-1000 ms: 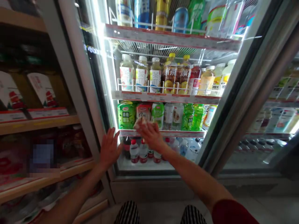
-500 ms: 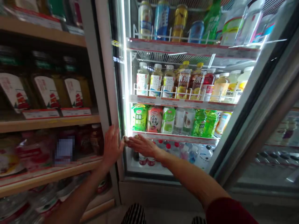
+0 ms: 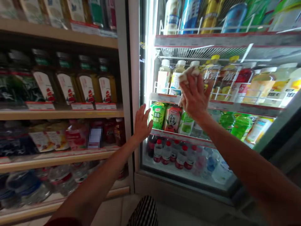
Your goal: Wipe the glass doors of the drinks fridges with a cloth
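My left hand [image 3: 141,123] lies flat, fingers spread, against the left frame [image 3: 134,94] of an open drinks fridge, beside a green bottle [image 3: 157,115]. My right hand [image 3: 194,94] is raised in front of the middle shelf [image 3: 235,107], fingers closed on a crumpled whitish cloth [image 3: 188,73]. The cloth sits near the tops of pale tea bottles [image 3: 164,78] on that shelf. Below it stands a pink-labelled bottle [image 3: 172,118].
The fridge's glass door [image 3: 277,138] stands open at the right. Small red-capped bottles [image 3: 166,152] fill the bottom shelf. Wooden store shelves [image 3: 61,114] at the left carry bottles and price tags. My striped trouser leg [image 3: 144,213] shows at the bottom.
My right hand has risen with the cloth from the lower shelf edge to the middle shelf. My left hand stays on the frame. The view has shifted left and closer.
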A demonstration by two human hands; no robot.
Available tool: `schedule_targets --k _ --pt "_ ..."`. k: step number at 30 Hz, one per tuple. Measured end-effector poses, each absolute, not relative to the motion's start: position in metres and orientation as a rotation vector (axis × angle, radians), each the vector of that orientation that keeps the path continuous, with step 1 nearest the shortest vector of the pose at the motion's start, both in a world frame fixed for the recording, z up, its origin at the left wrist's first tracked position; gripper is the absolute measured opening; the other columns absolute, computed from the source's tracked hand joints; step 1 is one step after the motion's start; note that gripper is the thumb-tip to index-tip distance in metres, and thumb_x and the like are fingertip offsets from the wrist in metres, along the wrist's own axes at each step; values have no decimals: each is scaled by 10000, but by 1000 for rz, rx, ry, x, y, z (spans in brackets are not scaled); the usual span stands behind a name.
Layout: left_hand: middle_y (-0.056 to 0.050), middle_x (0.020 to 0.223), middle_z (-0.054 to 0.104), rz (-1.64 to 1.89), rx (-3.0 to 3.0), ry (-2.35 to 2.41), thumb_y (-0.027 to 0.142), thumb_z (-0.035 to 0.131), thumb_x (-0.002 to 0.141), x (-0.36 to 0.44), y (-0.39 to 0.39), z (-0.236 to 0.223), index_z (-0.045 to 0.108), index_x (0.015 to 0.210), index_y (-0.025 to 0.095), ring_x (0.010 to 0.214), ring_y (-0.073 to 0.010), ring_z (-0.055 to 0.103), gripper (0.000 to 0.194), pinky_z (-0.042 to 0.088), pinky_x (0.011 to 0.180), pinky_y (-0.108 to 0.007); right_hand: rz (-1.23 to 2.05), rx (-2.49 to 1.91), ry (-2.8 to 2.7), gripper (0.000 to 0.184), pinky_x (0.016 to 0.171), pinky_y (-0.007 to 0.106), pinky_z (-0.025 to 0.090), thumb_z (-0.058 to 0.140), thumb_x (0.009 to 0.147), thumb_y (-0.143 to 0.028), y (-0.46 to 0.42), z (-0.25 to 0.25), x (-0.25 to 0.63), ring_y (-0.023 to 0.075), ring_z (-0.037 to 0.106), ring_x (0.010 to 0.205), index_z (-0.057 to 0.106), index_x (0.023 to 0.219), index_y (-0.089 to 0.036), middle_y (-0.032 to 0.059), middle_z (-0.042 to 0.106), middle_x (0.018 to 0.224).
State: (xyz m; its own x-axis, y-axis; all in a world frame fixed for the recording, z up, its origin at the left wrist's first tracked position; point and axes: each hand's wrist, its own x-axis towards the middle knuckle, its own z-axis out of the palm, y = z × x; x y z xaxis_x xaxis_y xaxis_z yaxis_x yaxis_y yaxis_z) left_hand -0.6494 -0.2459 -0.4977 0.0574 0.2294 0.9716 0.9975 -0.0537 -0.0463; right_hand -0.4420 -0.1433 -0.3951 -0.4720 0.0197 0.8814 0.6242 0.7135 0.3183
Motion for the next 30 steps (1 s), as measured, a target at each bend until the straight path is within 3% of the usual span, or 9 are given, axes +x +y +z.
schedule_targets --k 5,7,13,18,22,24,28,30 --pt "-130 1478 247 -1089 -1470 -1134 276 416 873 -618 -218 -445 289 1369 180 1393 -215 148 520 186 1117 -433 -1120 -311 -2058 586 1134 522 55 455 843 -243 -143 -407 -411 230 120 1399 282 1400 -298 -8 304 1474" --pt "-115 1483 242 -1082 -1489 -1103 313 428 872 -606 -207 -426 294 1377 200 1393 -220 145 535 147 1125 -447 -1171 -355 -2040 597 1133 525 60 457 842 -267 -137 -412 -399 230 119 1401 266 1405 -318 -13 328 1461" --pt "-97 1504 177 -1142 -1433 -1163 389 431 867 -589 -182 -392 301 1396 210 1394 -258 127 574 63 1125 -486 -922 -938 -1470 561 1072 612 133 334 881 -284 -97 -377 -295 286 175 1386 228 1430 -242 72 282 1478" --pt "-92 1510 135 -1096 -1396 -1160 389 409 880 -590 -177 -395 214 1428 216 1396 -260 108 607 49 1125 -497 -734 -1116 -1073 614 1012 623 241 327 866 -267 -88 -403 -264 333 212 1366 159 1449 -172 146 256 1479" --pt "-85 1511 133 -1105 -1394 -1133 389 407 884 -591 -178 -396 196 1432 228 1395 -260 113 609 52 1127 -494 -1008 -734 -1639 647 1101 510 179 393 855 -277 -106 -419 -324 250 186 1386 130 1447 -297 30 291 1480" --pt "-91 1507 152 -1087 -1391 -1098 387 417 882 -591 -179 -396 204 1430 228 1391 -265 132 609 75 1123 -497 -1068 -679 -1751 631 1110 525 130 403 855 -299 -105 -414 -324 247 190 1385 156 1434 -342 -3 303 1475" --pt "-107 1505 153 -1063 -1376 -1085 370 434 877 -591 -178 -394 194 1432 211 1389 -273 141 625 86 1118 -511 -815 -1081 -1187 641 1032 631 190 332 857 -272 -83 -387 -263 325 213 1366 117 1455 -188 133 268 1475" --pt "-104 1510 135 -1067 -1378 -1107 362 434 876 -589 -177 -395 183 1434 210 1392 -273 126 631 71 1120 -515 -739 -1139 -1011 651 1015 625 236 307 851 -255 -78 -379 -250 334 214 1363 99 1455 -131 170 252 1473"
